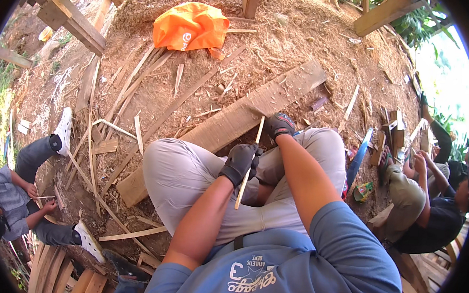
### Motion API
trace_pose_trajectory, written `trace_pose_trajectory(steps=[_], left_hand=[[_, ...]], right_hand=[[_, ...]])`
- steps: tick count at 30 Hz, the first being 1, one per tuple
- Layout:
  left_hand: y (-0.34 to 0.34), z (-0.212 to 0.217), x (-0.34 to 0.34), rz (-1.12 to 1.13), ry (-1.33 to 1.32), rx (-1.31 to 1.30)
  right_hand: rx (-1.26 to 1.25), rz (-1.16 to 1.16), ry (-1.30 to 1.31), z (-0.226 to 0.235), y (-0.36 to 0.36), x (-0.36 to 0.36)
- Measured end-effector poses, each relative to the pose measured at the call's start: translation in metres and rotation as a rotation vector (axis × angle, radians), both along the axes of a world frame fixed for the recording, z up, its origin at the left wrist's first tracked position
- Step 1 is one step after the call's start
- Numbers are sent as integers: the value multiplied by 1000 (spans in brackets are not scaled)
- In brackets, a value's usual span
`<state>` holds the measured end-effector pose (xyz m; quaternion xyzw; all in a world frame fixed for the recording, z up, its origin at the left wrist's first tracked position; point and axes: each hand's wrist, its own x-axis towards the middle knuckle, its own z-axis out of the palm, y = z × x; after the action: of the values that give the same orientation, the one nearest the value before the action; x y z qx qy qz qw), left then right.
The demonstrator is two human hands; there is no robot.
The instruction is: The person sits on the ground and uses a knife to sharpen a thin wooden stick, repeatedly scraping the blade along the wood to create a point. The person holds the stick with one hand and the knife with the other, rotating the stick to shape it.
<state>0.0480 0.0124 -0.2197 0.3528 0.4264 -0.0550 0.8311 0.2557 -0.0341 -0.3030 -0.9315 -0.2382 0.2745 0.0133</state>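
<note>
Pale wood, cut into a thin stick (245, 182), slants upright in view on the near side of a broad, rough plank (280, 95), which is the landmark here. The stick's far tip overlaps the plank's near edge; whether it touches is unclear. Its lower end points back toward the seated wearer's lap.

The left hand (238, 163), in a dark glove, is on the near side of the plank, its fingers clamped around the middle of the stick; the glove hides that stretch of wood. The right hand (280, 124), also gloved, is at the plank's near edge, just beside the stick's far tip. Its fingers are turned away and partly hidden, so I cannot tell whether they are closed or what they may grip.

Grey-trousered knees (182, 173) cover part of the plank's near edge. Beyond the plank, a crumpled orange bag (191, 27) rests on ground strewn with shavings; its folds conceal any contents. Wooden posts (251, 1) farther beyond the plank are cut off by the upper rim. To the plank's right is a long blue object (359, 158), too unclear to identify. Farther right, a person in dark clothing (433, 223) is partly lost in the black border. Well left of the plank, another seated person (12, 194) holds something thin, too small to make out.
</note>
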Motion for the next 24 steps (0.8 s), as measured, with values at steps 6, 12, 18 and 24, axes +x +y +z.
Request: trace_pose_trajectory(steps=[6,12,18,24], left_hand=[[3,-15,-5,20,-46,-122],[8,11,-2,-13,9,-261],[14,-22,-4,-2,37,-243],[12,-7,2,-53,43,-184]], right_hand=[[232,291,103,-41,-15,22],[130,316,-15,-55,-23,43],[610,-796,748,32,-14,25],[626,-800,1343,94,-48,-47]])
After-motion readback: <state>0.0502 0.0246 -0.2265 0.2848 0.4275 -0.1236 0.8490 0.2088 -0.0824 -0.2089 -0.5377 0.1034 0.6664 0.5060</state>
